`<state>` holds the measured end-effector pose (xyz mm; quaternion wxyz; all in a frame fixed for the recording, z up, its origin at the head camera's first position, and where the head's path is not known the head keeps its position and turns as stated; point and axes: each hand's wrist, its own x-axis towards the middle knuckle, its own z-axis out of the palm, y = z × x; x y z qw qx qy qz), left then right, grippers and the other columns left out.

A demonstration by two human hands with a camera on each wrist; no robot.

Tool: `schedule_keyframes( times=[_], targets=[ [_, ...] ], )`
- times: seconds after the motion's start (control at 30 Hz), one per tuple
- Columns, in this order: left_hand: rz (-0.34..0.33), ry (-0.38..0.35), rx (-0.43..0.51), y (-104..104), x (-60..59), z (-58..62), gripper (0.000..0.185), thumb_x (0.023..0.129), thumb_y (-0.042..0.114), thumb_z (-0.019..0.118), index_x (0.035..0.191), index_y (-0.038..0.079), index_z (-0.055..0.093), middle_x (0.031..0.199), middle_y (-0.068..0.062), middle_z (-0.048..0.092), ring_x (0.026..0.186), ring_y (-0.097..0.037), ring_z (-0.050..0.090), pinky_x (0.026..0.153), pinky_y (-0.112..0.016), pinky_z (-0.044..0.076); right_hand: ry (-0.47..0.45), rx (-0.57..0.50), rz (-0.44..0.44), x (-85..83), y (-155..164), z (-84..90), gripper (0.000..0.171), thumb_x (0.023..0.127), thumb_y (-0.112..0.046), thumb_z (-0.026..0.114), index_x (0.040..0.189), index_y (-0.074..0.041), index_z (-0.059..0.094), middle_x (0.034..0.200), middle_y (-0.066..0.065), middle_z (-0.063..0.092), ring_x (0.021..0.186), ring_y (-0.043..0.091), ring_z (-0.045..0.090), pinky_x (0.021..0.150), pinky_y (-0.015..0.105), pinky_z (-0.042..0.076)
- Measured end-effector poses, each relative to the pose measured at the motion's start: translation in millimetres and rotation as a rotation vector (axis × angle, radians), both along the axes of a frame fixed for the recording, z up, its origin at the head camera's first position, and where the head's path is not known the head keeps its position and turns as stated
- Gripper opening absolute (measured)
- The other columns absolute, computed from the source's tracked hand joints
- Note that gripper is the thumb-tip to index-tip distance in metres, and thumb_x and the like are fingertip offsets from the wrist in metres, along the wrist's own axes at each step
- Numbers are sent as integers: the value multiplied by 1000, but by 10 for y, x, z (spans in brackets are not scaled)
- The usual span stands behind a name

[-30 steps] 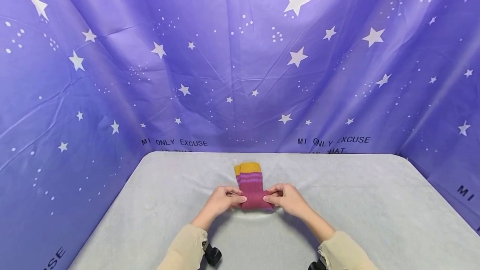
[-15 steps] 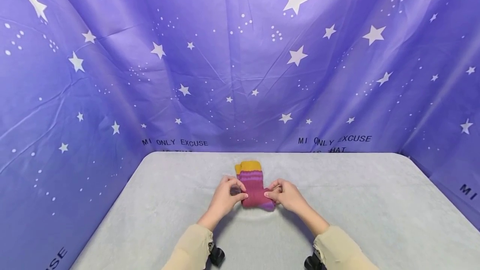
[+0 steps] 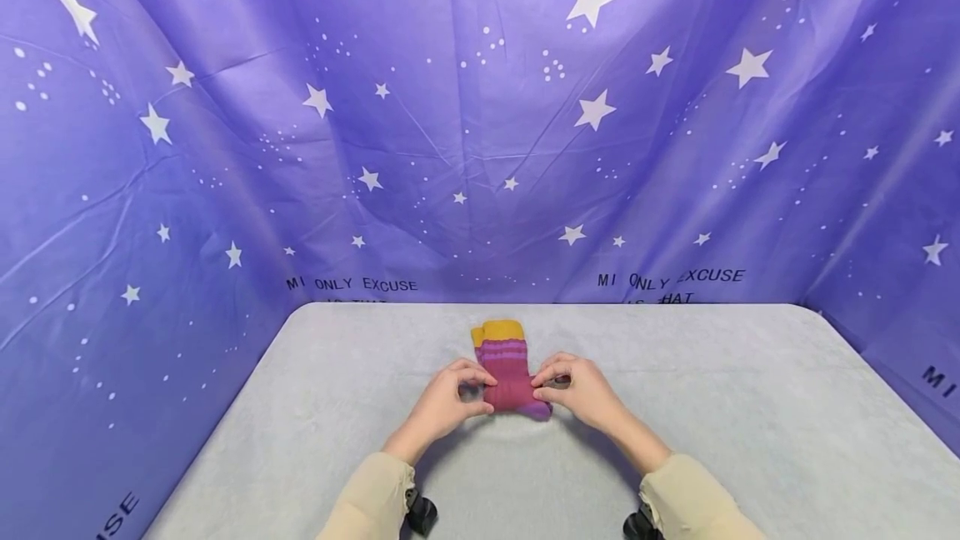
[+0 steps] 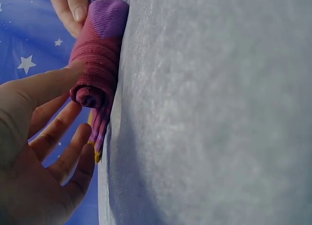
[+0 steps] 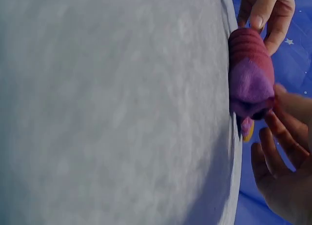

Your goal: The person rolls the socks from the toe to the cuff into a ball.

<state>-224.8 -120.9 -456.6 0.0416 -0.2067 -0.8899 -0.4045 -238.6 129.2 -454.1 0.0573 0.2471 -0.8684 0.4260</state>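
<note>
With the sock lying mid-table toward the far edge, I read this as mid-roll: near end is wound into a tight tube, while the flat part with purple stripes and the yellow cuff lies unrolled beyond it, pointing at the backdrop. From the left wrist view the roll sits right on the grey table cover, spiral end facing that camera, with the flat tail tucked under and past it. My left hand has its thumb and forefinger tips closed on the left end of the roll, other fingers loosely fanned and holding nothing; in the wrist view one fingertip presses on top of the roll. My right hand mirrors that on the right end, pinching at the purple toe patch, remaining fingers relaxed. Both grips are light fingertip grips, not full fists. My judgement: roughly half the length is rolled up, the rest remains. The next move calls for both hands turning the tube away from me evenly, keeping tension so the layers don't loosen, and keeping both ends level so it doesn't cone toward one side. Risk as I see it: the right end looks a bit fatter at the toe patch, so the roll may skew. Around it there is only the star-print purple backdrop on three sides; beige sleeves show at the bottom.
</note>
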Motion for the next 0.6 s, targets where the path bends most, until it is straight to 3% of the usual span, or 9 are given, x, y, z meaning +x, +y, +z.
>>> schedule_keyframes(
  times=[0.2,0.37,0.6],
  targets=[
    [3,51,-152,-21,-14,12,42,74,19,87,114,18,73,118,5,64,97,-15,61,82,-28,51,29,77,98,1,48,-7,38,72,-20,88,104,-6,72,105,6,70,94,19,66,86,31,56],
    [25,79,-254,10,-49,22,45,72,25,89,115,22,73,116,9,63,93,-10,59,77,-26,49,30,153,80,0,9,0,48,65,-22,91,104,-8,66,104,3,67,95,18,65,88,35,55],
    [76,28,-220,56,-78,9,37,76,24,85,111,24,75,114,3,70,106,-19,65,93,-39,53,70,226,15,-6,-78,-4,44,65,-13,89,100,-9,62,103,2,63,96,19,62,90,39,54]
  ],
)
